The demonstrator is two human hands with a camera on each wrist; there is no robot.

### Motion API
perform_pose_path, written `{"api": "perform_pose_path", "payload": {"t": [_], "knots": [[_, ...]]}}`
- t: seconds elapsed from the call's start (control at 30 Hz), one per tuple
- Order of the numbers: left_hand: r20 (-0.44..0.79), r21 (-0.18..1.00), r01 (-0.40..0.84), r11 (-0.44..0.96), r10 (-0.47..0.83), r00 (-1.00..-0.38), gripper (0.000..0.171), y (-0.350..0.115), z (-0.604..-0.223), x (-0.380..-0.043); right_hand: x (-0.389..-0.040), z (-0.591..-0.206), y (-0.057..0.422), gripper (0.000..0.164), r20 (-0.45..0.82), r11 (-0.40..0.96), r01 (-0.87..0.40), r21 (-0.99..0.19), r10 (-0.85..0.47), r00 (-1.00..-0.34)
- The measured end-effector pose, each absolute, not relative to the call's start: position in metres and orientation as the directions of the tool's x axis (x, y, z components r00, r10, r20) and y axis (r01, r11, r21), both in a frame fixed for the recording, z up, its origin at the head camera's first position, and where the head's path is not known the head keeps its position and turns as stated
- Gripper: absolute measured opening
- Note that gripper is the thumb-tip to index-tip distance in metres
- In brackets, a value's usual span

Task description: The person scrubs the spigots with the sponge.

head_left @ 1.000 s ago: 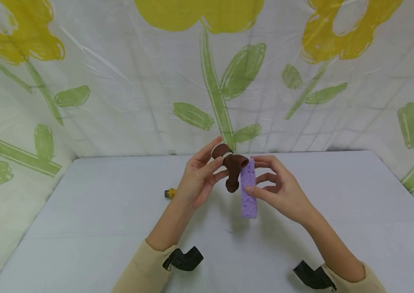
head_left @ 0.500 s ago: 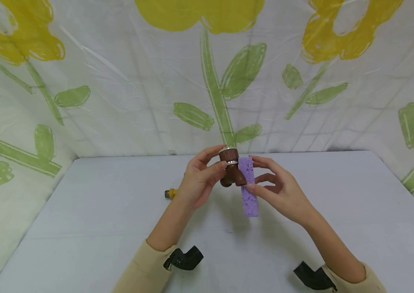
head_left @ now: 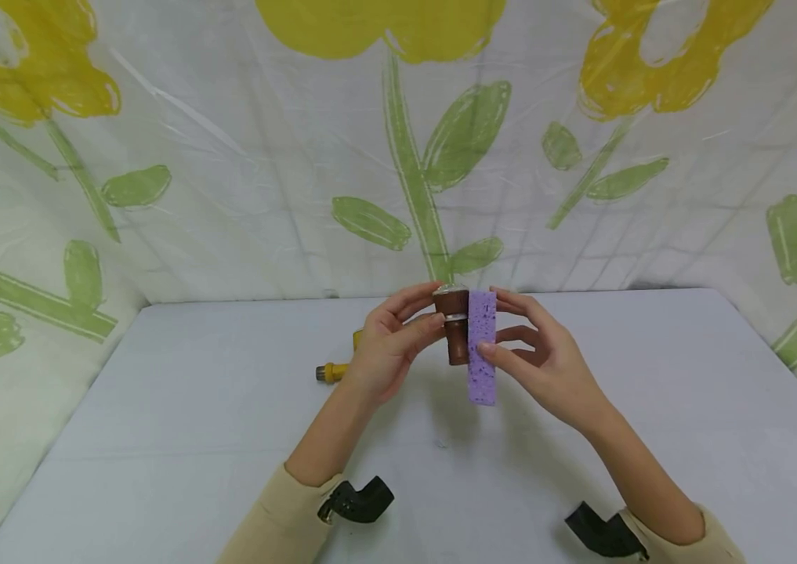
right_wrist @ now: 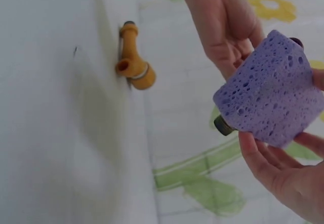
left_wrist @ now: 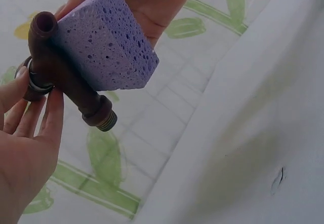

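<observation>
Above the table, my left hand (head_left: 393, 348) holds a brown tap (head_left: 458, 342) by its round knob end, thumb and fingers about the silvery ring. The tap's spout (left_wrist: 44, 25) and threaded end (left_wrist: 107, 121) show in the left wrist view. My right hand (head_left: 549, 364) grips a purple, pore-covered sponge (head_left: 482, 384) by its edges, thumb on the near side. The sponge lies flat along the tap's side and, in the right wrist view, hides most of it.
A yellow tap (head_left: 331, 373) lies on the white table (head_left: 215, 439) behind my left hand, partly covered by it; the right wrist view shows it whole. A flower-printed sheet (head_left: 264, 157) hangs behind the table.
My left hand has turned the brown tap, from its tilted pose to nearly upright with the knob on top. The sponge has shifted slightly up against its side.
</observation>
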State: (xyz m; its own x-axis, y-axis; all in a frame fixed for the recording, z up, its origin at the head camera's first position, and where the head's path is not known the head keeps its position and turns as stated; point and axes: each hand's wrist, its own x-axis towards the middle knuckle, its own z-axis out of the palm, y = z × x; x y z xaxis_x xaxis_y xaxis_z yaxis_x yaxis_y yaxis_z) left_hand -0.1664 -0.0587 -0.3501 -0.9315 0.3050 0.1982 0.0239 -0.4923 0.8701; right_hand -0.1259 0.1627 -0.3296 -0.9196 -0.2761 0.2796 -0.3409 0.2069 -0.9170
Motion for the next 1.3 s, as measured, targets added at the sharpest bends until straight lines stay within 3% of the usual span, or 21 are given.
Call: {"api": "perform_pose_path", "payload": {"t": [0.3, 0.5, 1.3], "knots": [[0.126, 0.939, 0.003, -0.343, 0.338, -0.933, 0.052, -0.058, -0.343, -0.162, -0.126, -0.333, 0.162, 0.065, 0.303, 0.295, -0.366, -0.883, -0.237, -0.923], [0.076, 0.926, -0.065, -0.373, 0.352, -0.933, 0.056, -0.055, -0.342, -0.162, -0.127, -0.334, 0.163, 0.067, 0.338, 0.338, -0.398, -0.853, -0.225, -0.914], [0.107, 0.943, -0.062, -0.328, 0.471, -0.876, 0.054, -0.053, -0.343, -0.16, -0.131, -0.325, 0.174, 0.068, 0.366, 0.294, -0.383, -0.876, -0.113, -0.924]]}}
